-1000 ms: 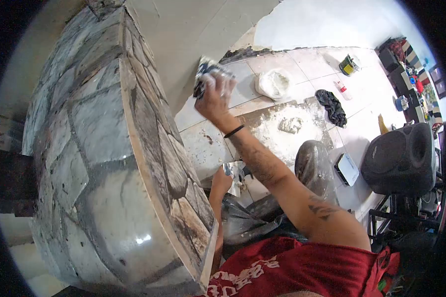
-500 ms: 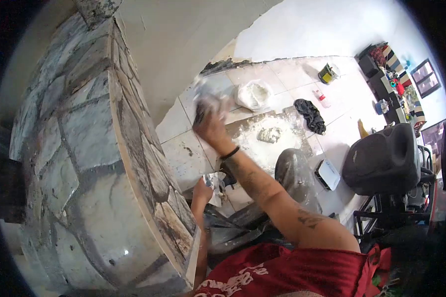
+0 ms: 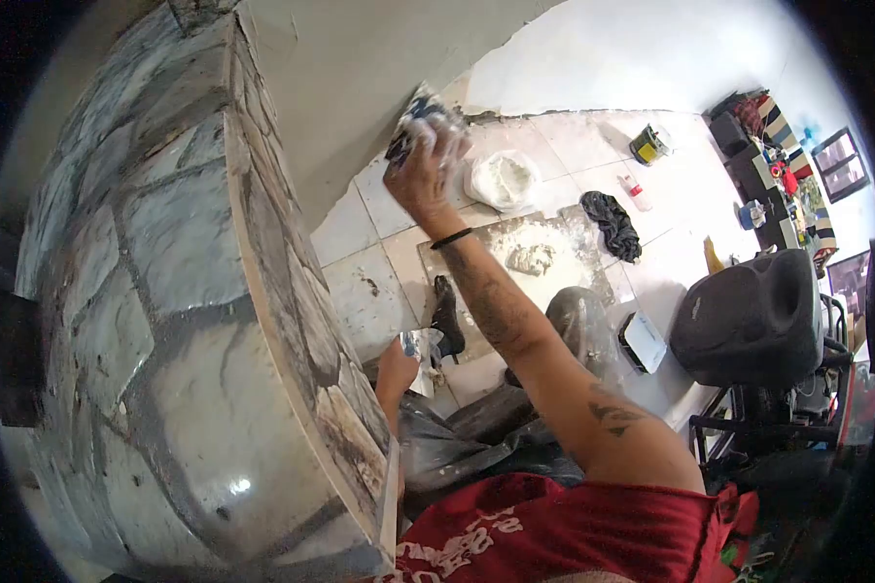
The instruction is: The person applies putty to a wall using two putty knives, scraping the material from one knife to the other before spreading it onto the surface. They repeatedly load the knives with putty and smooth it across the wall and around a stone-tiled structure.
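Observation:
My right hand (image 3: 426, 160) reaches forward, its fingers closed round a dark flat tool (image 3: 405, 126) smeared with white plaster. The tool is up against the lower part of the grey plastered wall (image 3: 331, 78), near the floor; its exact kind is hard to make out. White paste covers the fingers. Lower down, beside the stone-clad pillar (image 3: 185, 321), my left hand (image 3: 396, 369) is closed on a shiny metal scraper blade (image 3: 422, 360) with white smears. Its handle is hidden in the hand.
A white bag of powder (image 3: 503, 182) stands on the tiles past my right hand. A powdery board (image 3: 525, 233) bears a pale lump of mix (image 3: 532, 258). Around lie a black cloth (image 3: 610, 225), a bucket (image 3: 648, 145), a white box (image 3: 642, 342) and a black speaker (image 3: 746, 316).
My right hand and its tool have moved up and forward along the wall's lower edge. The left hand stays almost in place, lower by the pillar. My dark foot shows more clearly now.

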Action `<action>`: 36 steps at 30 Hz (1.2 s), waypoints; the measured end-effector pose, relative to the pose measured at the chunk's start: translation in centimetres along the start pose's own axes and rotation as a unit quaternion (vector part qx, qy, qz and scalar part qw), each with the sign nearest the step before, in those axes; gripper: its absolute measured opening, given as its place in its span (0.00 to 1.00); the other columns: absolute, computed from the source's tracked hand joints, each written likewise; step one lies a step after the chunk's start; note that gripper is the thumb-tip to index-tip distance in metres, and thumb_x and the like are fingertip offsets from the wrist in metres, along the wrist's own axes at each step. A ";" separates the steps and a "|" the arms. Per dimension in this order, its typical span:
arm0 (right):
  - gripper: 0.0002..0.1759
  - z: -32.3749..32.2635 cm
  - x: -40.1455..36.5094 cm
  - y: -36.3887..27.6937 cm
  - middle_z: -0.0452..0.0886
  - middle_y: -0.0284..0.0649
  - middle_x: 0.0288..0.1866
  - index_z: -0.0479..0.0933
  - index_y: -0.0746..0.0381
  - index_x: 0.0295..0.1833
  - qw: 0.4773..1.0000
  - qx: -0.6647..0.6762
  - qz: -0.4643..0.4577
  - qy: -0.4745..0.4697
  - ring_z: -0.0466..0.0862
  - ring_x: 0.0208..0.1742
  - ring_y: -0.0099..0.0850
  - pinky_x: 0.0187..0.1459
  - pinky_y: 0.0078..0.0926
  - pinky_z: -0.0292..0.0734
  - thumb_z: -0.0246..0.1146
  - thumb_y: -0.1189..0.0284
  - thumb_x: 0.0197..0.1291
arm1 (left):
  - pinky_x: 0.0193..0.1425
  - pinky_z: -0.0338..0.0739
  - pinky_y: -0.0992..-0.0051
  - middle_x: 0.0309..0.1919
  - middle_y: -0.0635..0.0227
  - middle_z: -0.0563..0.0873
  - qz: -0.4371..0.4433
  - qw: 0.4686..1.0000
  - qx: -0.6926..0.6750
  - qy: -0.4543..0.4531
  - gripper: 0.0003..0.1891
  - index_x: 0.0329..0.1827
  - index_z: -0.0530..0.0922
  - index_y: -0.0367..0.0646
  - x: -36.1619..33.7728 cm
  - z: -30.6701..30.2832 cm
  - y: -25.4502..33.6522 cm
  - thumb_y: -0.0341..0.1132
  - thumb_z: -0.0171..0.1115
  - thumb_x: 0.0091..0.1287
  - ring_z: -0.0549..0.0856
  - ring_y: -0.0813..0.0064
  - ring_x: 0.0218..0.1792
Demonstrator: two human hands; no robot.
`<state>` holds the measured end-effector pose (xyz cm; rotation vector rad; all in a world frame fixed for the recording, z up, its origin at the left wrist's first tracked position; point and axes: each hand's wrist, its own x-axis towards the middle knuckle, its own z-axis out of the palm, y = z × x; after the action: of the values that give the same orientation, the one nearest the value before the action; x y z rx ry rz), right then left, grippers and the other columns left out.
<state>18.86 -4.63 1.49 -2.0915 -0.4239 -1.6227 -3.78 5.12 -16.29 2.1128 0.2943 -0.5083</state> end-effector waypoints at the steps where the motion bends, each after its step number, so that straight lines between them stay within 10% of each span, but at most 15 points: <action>1: 0.27 0.5 -1.1 -0.9 0.66 0.45 0.45 0.67 0.57 0.48 1.000 0.006 0.007 -0.006 0.68 0.47 0.44 0.47 0.45 0.58 0.58 0.79 0.34 | 0.52 0.69 0.55 0.42 0.41 0.79 0.014 1.000 0.002 -0.002 0.18 0.46 0.73 0.34 0.3 0.2 -0.5 0.32 0.55 0.53 0.76 0.42 0.48; 18: 0.23 -3.2 -11.0 -8.5 0.71 0.45 0.45 0.70 0.58 0.48 0.958 0.210 -0.011 -0.197 0.71 0.43 0.45 0.46 0.46 0.60 0.59 0.79 0.39 | 0.60 0.66 0.58 0.53 0.40 0.74 0.046 0.999 -0.024 -0.007 0.28 0.59 0.66 0.35 1.8 1.6 -3.6 0.31 0.60 0.53 0.71 0.43 0.57; 25: 0.25 -5.4 2.8 0.6 0.68 0.46 0.46 0.69 0.60 0.48 0.998 0.012 0.059 0.024 0.68 0.49 0.46 0.49 0.48 0.58 0.61 0.77 0.37 | 0.57 0.67 0.59 0.49 0.42 0.77 -0.009 0.999 -0.041 -0.027 0.24 0.55 0.70 0.36 0.7 0.5 -0.9 0.34 0.59 0.54 0.74 0.45 0.54; 36: 0.25 -1.4 3.5 -0.7 0.68 0.42 0.41 0.69 0.56 0.43 0.999 0.021 0.015 0.033 0.69 0.45 0.42 0.46 0.43 0.59 0.55 0.81 0.32 | 0.52 0.70 0.56 0.42 0.43 0.80 0.040 0.999 -0.017 -0.011 0.20 0.49 0.73 0.37 0.7 0.3 -1.0 0.31 0.57 0.52 0.77 0.42 0.47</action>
<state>18.24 -4.90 5.28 -1.9989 -0.3986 -1.6452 -3.60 5.43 -17.48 2.0751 0.2030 -0.4752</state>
